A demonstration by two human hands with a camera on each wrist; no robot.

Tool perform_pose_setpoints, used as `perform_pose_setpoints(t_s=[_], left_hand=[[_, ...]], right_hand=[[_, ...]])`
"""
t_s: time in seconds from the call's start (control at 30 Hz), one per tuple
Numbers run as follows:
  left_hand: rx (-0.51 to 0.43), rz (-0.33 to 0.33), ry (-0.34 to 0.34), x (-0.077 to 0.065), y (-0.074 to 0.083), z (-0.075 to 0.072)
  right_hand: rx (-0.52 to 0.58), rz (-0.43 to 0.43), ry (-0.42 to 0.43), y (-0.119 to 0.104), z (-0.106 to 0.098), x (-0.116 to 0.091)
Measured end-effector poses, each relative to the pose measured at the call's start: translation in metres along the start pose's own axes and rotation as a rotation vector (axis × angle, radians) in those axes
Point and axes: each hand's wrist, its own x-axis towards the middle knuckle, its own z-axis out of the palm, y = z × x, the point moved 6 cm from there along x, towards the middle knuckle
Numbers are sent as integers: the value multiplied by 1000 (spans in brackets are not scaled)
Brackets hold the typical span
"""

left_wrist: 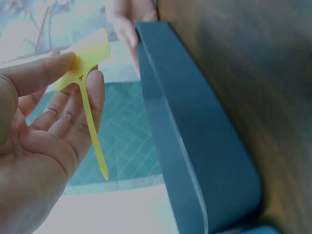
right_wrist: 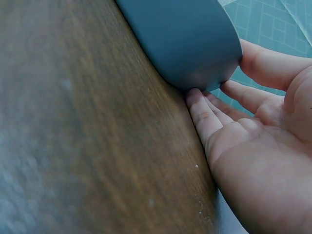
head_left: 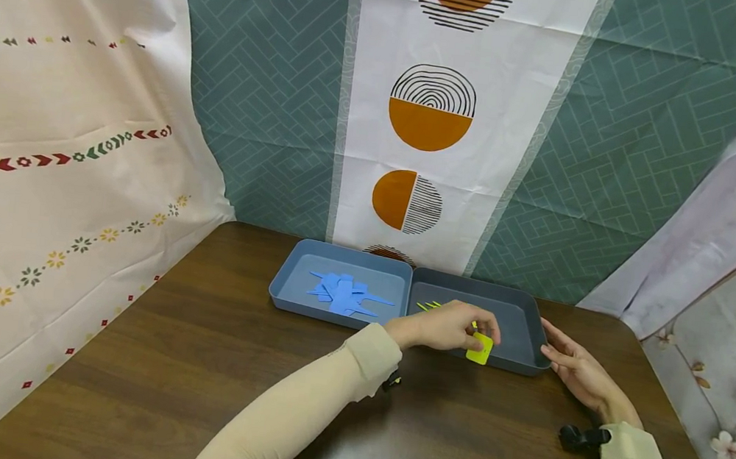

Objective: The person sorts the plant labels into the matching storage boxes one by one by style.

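Note:
My left hand (head_left: 452, 325) is over the near side of the dark grey tray (head_left: 517, 340). Between thumb and fingers it pinches a yellow plant label (left_wrist: 92, 53), whose pointed stem (left_wrist: 92, 126) hangs downward in the left wrist view. Behind this hand, the tips of several yellow-green labels (head_left: 427, 306) show inside the tray, the rest hidden. At the tray's right end is my right hand (head_left: 583, 372). Its extended fingers (right_wrist: 204, 117) touch the outside of the rounded corner, low by the tabletop, with another digit higher up against the wall.
A lighter blue tray (head_left: 282, 296) stands against the grey one on the left, with a pile of blue plant labels (head_left: 345, 294) in it. Both trays stand at the back of the brown wooden table (head_left: 163, 357), close to a patterned curtain (head_left: 274, 102).

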Motion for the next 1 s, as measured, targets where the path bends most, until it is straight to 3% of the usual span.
perform_pose_setpoints(t_s=[0.27,0.53,0.77,1.0], left_hand=[[-1,-32,25,6,-6,-27],[26,-70,21,23,-11,-50],[10,-142,6,36,-20,-59],[35,-167,-4,43,-26,-61]], right_hand=[[10,-4,-7,-2,1,0],[-9,29,7,2,-3,-1],[-31,81,38,2,-5,-2],[-15,82,39,0,-3,-1]])
